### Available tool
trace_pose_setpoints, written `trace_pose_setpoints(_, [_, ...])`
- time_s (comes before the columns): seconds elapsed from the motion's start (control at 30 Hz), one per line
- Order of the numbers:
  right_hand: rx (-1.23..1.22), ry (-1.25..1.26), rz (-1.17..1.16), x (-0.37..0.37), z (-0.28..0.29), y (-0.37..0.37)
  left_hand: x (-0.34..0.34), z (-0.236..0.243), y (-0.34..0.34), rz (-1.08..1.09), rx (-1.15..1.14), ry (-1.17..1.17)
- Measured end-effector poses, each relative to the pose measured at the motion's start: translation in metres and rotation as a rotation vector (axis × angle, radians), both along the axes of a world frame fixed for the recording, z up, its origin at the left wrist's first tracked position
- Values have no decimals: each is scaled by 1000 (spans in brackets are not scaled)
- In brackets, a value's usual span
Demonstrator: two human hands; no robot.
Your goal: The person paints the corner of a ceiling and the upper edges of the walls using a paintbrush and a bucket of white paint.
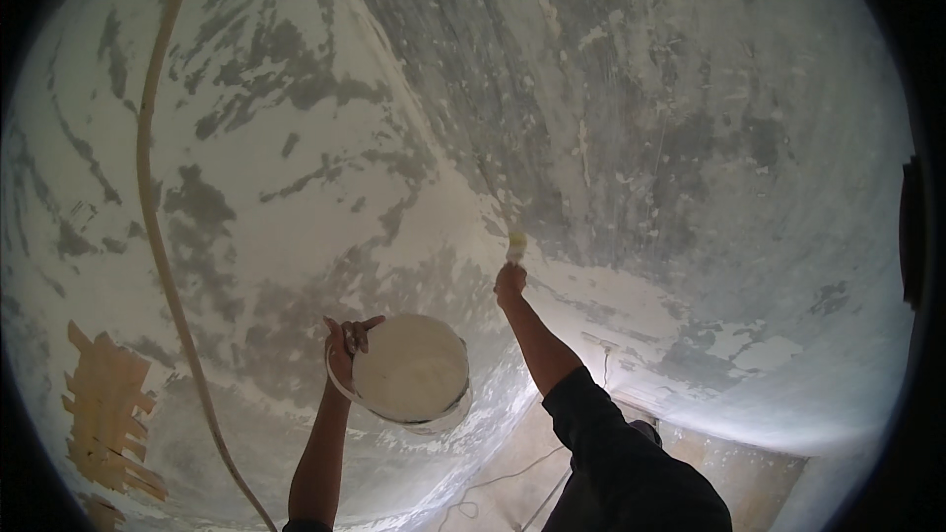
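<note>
My left hand (347, 337) holds a white round bucket (409, 369) of creamy white liquid by its handle and rim, at the lower middle. My raised right hand (510, 281) grips a small brush (515, 246) with pale yellowish bristles, blurred a little. The brush is at the corner seam where patchy white plaster (296, 187) meets a greyer mottled surface (670, 118); whether the bristles touch it I cannot tell.
A long tan strip or cable (150, 197) runs down the left surface, beside torn tan patches (106, 409). Below are a speckled floor (507, 461) with thin cords and a bright lower wall. A dark edge (909, 232) shows at far right.
</note>
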State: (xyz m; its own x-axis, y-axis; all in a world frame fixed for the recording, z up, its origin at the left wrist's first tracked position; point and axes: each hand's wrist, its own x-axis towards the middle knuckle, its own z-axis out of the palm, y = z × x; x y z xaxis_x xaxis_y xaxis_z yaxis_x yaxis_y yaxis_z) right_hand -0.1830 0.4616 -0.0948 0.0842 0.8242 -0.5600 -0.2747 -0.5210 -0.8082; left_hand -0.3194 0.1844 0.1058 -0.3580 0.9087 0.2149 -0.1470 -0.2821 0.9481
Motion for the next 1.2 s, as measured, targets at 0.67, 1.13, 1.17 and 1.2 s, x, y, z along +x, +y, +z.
trace_pose_setpoints(0.67, [941, -277, -218, -13, 119, -27, 0, -3, -22, 5, -39, -13])
trace_pose_setpoints(1.13, [-185, 253, -198, -8, -68, 51, 30, -4, -14, -21, -64, -13])
trace_pose_setpoints(1.17, [-167, 171, -106, -27, -64, 23, 19, -11, -37, 49, -92, -14])
trace_pose_setpoints(1.2, [-129, 98, -64, -27, -60, 19, 16, -13, -43, 60, -97, -11])
